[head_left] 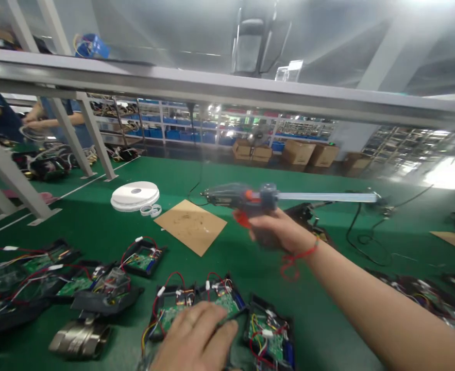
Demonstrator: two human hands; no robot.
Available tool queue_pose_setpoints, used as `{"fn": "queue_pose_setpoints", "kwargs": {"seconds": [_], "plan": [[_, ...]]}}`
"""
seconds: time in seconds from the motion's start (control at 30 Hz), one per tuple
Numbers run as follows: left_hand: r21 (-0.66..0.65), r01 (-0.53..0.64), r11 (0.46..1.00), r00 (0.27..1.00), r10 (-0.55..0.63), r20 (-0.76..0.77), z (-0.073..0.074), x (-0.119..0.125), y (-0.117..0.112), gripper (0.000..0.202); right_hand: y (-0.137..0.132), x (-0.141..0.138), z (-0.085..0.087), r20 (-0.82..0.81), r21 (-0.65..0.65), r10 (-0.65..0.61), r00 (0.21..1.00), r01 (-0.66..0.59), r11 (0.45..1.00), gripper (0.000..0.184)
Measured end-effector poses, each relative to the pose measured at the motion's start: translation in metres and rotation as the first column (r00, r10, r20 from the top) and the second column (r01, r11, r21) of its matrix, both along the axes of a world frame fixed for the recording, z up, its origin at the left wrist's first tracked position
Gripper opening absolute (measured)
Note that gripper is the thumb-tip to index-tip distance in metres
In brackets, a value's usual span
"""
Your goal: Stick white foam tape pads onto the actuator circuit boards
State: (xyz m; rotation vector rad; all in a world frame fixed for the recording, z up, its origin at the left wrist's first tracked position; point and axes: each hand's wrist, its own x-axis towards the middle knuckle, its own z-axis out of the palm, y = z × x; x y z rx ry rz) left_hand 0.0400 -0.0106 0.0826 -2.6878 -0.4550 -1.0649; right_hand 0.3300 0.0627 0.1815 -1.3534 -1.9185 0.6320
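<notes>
My right hand is closed round the grip of a hot glue gun, raised above the bench with its nozzle to the left. A long whitish glue stick sticks out of its back end. Low in the middle, my left hand grips the edge of a black housing with a green circuit board; the fingertips are partly hidden. Close by are another open housing and, to the right, a third housing with coloured wires.
Brown cardboard lies ahead, beside a white round spool and tape rings. More wired housings and a metal valve are at left. A shelf beam crosses above. A co-worker's hands show at far left.
</notes>
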Motion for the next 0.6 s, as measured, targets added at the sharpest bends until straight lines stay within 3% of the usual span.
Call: {"fn": "queue_pose_setpoints", "kwargs": {"seconds": [0.1,0.2,0.3,0.4,0.5,0.6], "plan": [[-0.142,0.025,0.990,0.969,-0.059,-0.241,0.005,0.050,-0.005,0.062,-0.062,0.015,0.005,-0.215,-0.104,-0.054,0.975,0.032,0.994,0.046],[-0.410,-0.058,0.910,0.877,-0.149,-0.456,0.019,0.096,-0.014,0.081,-0.110,0.031,0.002,-0.519,-0.318,-0.226,0.824,0.060,0.946,0.044],[-0.529,-0.115,0.841,0.834,-0.207,-0.511,0.020,0.120,-0.021,0.077,-0.144,0.047,-0.007,-0.574,-0.422,-0.389,0.721,0.146,0.895,0.042],[-0.441,-0.098,0.892,0.816,-0.182,-0.548,-0.006,0.118,-0.024,0.037,-0.172,0.063,-0.021,-0.545,-0.519,-0.511,0.664,0.210,0.828,0.041],[-0.254,-0.004,0.967,0.864,-0.125,-0.489,-0.042,0.098,-0.023,0.034,-0.195,0.070,-0.035,-0.486,-0.617,-0.579,0.654,0.212,0.758,0.048],[-0.115,0.076,0.990,0.902,-0.118,-0.416,-0.060,0.080,-0.022,0.034,-0.212,0.068,-0.044,-0.410,-0.719,-0.688,0.599,0.251,0.648,0.054]]}}
